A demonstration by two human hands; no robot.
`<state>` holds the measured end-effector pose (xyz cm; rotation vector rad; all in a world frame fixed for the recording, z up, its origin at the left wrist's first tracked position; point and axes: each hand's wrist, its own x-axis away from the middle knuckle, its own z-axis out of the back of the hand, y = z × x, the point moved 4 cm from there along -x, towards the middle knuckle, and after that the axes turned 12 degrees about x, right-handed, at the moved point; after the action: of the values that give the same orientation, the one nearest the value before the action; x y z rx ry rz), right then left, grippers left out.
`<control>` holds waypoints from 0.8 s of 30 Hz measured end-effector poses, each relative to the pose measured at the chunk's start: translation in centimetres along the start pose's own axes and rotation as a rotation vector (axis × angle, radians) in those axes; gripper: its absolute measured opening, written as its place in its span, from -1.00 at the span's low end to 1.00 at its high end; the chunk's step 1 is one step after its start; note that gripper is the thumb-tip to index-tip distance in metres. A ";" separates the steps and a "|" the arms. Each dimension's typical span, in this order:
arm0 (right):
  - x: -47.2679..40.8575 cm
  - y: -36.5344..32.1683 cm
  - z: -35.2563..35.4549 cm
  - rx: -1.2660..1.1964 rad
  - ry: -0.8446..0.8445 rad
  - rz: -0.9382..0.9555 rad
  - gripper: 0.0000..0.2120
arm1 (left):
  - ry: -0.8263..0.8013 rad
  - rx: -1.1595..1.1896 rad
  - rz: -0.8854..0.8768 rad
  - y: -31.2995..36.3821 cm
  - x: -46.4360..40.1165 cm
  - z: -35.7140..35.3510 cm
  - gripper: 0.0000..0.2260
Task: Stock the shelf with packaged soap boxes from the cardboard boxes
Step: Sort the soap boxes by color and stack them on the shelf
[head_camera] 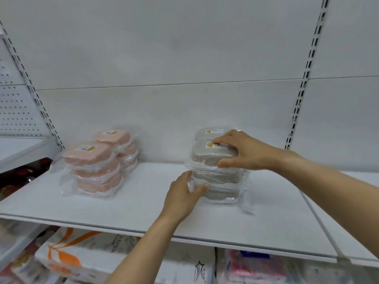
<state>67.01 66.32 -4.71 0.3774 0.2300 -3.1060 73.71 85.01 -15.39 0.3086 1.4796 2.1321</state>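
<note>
**Both hands on the grey stack**

Here my right hand (242, 152) curls over the top grey plastic-wrapped soap box (211, 154), thumb at its front edge and fingers across its label, gripping it. My left hand (182, 193) cups the lower left corner of the grey stack (217, 181), thumb and fingers pressed against the wrap.

The stack stands on the white shelf board (143, 201), right of centre, with a second grey pile (209, 133) just behind it near the back panel. The top box lies flat, label up, its long axis running left to right.

The pink wrapped soap boxes (92, 167) sit well apart to the left, with bare board between. The shelf's front edge lies near my left wrist, and bare board runs right toward the slotted upright (303, 83).
</note>
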 end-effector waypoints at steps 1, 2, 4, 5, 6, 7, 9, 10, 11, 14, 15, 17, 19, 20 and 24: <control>0.0 0.1 -0.2 0.008 -0.004 0.017 -0.43 | 0.024 0.003 -0.002 -0.1 -0.1 -0.2 -0.52; 0.0 0.2 -0.4 0.017 -0.016 0.031 -0.43 | 0.047 0.003 -0.004 0.0 -0.2 -0.3 -0.58; 0.0 0.2 -0.7 0.023 -0.052 0.050 -0.43 | 0.092 -0.002 -0.008 0.1 -0.1 -0.6 -0.68; 0.0 0.2 -0.7 0.021 -0.067 0.053 -0.44 | 0.108 -0.003 -0.011 0.1 0.0 -0.7 -0.70; 0.0 0.2 -0.6 0.016 -0.076 0.053 -0.45 | 0.119 0.002 -0.014 0.2 0.0 -0.8 -0.71; 0.1 0.1 -0.5 0.017 -0.087 0.045 -0.46 | 0.122 0.007 -0.016 0.3 0.1 -0.9 -0.69; 0.2 -0.2 -0.4 0.035 -0.095 0.025 -0.48 | 0.107 0.009 -0.006 0.5 0.2 -0.9 -0.65; 0.3 -0.4 -0.4 0.040 -0.099 0.012 -0.48 | 0.087 0.008 0.004 0.7 0.1 -0.8 -0.63; 0.4 -0.6 -0.4 0.046 -0.103 -0.007 -0.47 | 0.061 0.006 0.017 0.9 0.1 -0.6 -0.60; 1.5 -1.5 0.1 0.112 -0.080 -0.084 -0.40 | 0.033 -0.069 0.014 1.5 0.5 0.5 -0.46; 2.2 -1.9 0.4 0.153 -0.046 -0.113 -0.39 | 0.062 -0.135 -0.019 1.9 1.0 1.0 -0.41; 4.6 -3.1 1.4 0.232 0.104 -0.168 -0.45 | 0.163 -0.261 -0.141 3.2 2.8 2.0 -0.36; 8.0 -4.3 2.0 0.290 0.324 -0.197 -0.58 | 0.256 -0.371 -0.317 4.9 5.6 2.2 -0.39; 9.9 -4.8 2.0 0.327 0.408 -0.205 -0.62 | 0.277 -0.443 -0.410 5.7 7.0 1.9 -0.42; 17.7 -5.7 0.1 0.378 0.494 -0.275 -0.58 | 0.215 -0.569 -0.597 6.8 11.8 -0.8 -0.42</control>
<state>49.72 72.14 -8.06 1.2161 -0.3452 -3.2488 61.45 88.89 -10.70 -0.5180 0.8454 1.9977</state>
